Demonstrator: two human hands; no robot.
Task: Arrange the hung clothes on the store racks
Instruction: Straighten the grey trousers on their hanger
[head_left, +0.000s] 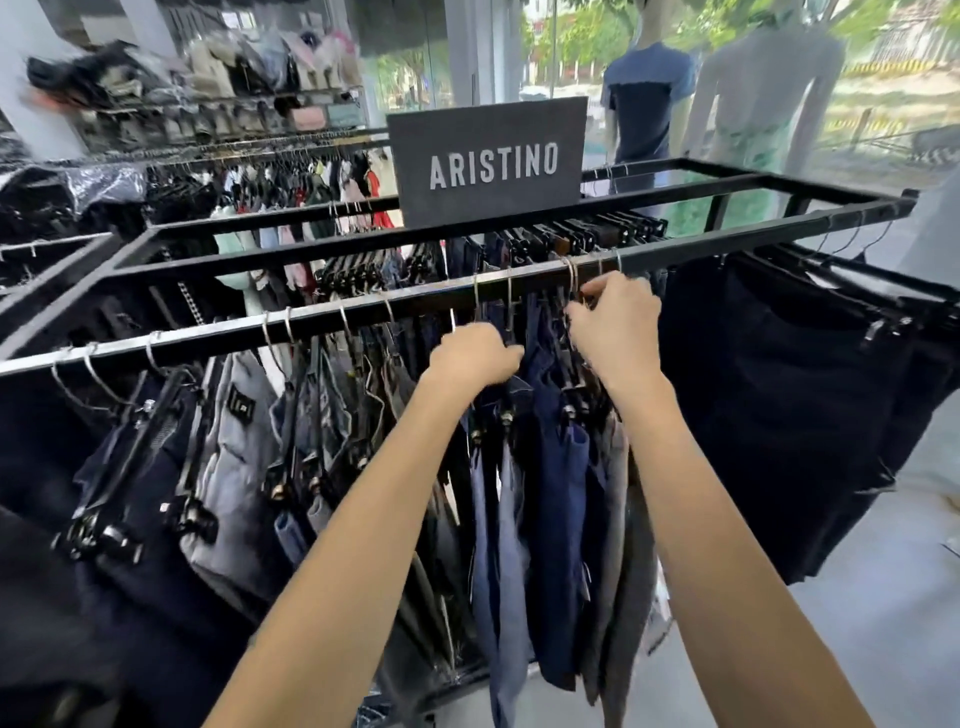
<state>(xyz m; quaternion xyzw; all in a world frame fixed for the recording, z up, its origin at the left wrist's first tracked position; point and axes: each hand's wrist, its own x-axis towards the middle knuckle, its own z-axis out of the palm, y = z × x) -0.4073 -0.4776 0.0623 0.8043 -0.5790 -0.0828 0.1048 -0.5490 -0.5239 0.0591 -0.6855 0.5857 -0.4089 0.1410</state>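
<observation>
Clothes (550, 467) crowd rail (208, 335); ARISTINO sign (491, 161) behind.

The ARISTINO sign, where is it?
In the head view, the ARISTINO sign stands on top of the black rack, centre, above both hands and left of the window mannequins.

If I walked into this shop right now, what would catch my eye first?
Probably the dark sign reading ARISTINO, standing on top of the black rack in the middle. Just below it, the left hand and right hand are gripping into hangers of navy trousers on the front rail. Two mannequins stand by the window behind.
</observation>
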